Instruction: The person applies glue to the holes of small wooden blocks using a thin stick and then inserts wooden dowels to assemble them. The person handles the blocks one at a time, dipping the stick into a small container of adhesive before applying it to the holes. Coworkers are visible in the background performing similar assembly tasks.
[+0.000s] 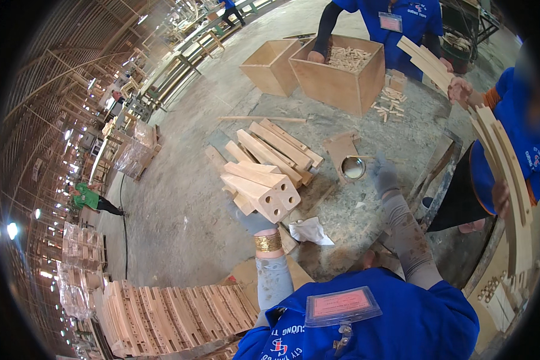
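My left hand (253,221), in a grey glove, is closed around the lower end of a wooden block (270,195). Several round holes show in the block's end face, which is turned toward me. My right hand (385,175), also gloved, is held by a round tin (353,168) with pale, shiny contents. A thin stick (369,157) runs from above the tin to the fingers, which look closed on it; blur hides the exact grip. Beyond the block lies a loose pile of wooden legs (276,144). A crumpled white cloth (311,231) rests on the table near my left wrist.
A plywood box of dowels (342,78) stands at the far side beside another box (270,66). Loose dowels (391,102) lie near it. One co-worker (396,30) reaches into the dowel box; another at right handles curved wooden pieces (504,162). Stacked slats (174,315) sit lower left.
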Demonstrator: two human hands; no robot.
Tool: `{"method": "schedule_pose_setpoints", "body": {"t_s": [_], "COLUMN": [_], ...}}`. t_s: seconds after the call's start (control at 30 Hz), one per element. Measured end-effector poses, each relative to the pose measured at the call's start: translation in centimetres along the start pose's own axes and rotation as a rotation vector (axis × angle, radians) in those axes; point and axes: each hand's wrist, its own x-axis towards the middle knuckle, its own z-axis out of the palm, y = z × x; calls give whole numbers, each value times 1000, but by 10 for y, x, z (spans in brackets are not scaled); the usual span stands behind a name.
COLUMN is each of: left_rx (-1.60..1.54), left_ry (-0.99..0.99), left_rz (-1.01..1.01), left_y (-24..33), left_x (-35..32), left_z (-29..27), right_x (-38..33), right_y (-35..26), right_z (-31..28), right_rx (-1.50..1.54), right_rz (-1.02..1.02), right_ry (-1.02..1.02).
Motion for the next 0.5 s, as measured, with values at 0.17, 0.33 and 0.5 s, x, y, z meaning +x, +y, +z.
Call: {"method": "schedule_pose_setpoints", "body": {"t_s": [0.17, 0.33, 0.5], "left_rx": [-123, -331, -808], "left_ry": [-50, -124, -94], "left_rz": [-113, -113, -429], "left_y": [-3, 12, 44], "left_x": [1, -2, 1], "left_z": [2, 11, 23], "right_x": [-18, -91, -165], "right_y": [-28, -93, -128], "right_z": [23, 140, 200], "right_rx": [-929, -424, -441], "right_rz": [-509, -299, -501], "right_ry": [-115, -59, -409]}}
